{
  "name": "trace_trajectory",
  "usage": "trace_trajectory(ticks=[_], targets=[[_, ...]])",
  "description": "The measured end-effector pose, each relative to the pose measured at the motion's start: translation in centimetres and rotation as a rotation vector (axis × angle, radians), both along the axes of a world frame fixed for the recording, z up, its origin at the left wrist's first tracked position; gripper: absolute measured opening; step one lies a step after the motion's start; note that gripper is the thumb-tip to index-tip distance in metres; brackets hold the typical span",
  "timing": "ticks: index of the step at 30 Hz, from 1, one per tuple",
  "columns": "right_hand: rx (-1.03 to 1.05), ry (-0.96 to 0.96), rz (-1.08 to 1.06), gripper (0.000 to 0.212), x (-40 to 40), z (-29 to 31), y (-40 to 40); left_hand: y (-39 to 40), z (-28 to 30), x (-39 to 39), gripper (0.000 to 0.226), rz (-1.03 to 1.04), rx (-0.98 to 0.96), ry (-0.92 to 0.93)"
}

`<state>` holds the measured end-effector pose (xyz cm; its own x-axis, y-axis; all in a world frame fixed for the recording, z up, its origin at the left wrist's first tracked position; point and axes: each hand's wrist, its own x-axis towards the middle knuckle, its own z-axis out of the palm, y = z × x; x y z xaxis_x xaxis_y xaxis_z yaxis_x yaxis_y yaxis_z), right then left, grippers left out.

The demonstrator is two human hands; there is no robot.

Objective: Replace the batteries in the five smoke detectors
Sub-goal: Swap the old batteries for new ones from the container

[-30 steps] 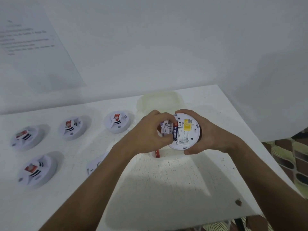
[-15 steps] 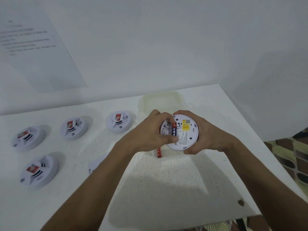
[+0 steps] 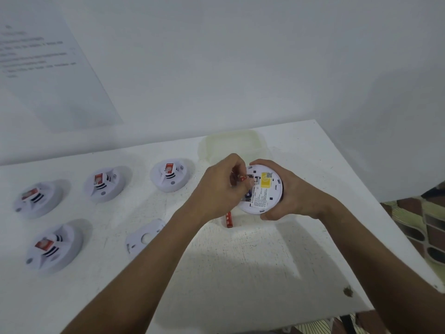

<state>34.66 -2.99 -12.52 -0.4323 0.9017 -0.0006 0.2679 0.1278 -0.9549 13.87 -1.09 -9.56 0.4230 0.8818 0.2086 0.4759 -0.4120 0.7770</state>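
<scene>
Far to the left of the fingers, four smoke detectors sat face up on the white worktop point(image 3: 240, 273): one at the far left point(image 3: 36, 199), one nearer the front edge point(image 3: 53, 247), one in the middle of the back row point(image 3: 104, 184) and one closest to the hands point(image 3: 171, 175). Just left of the forearm lay a white cover plate point(image 3: 142, 238), partly hidden by the arm. Below the left hand point(image 3: 218, 189) a red battery point(image 3: 228, 219) lay on the worktop. The left fingers point(image 3: 237, 165) were curled and pinched a second red battery point(image 3: 241, 177) at the open back of the fifth smoke detector point(image 3: 263, 189). That detector was held off the worktop, back side up, showing a yellow label point(image 3: 265, 180). The right hand point(image 3: 292, 194) gripped it round the rim, thumb at the lower edge. Behind the fingers sat a pale, translucent tray point(image 3: 231, 143) against the wall.
</scene>
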Motion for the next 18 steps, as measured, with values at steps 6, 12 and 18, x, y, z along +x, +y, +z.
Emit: trace_trajectory(ticks=[6, 12, 18], targets=[[0.032, -0.019, -0.076, 0.096, 2.2, 0.1, -0.4, 1.0, -0.6, -1.5, 0.027, 0.309, -0.224, -0.241], [0.028, -0.055, -0.1, 0.094, 3.3, -0.4, -0.8, 0.1, -2.8, -1.7, 0.021, 0.266, -0.226, 0.114], [-0.003, -0.06, -0.094, 0.094, 3.2, -1.1, -1.0, 0.2, -3.3, -1.0, 0.023, 0.336, -0.16, 0.395]])
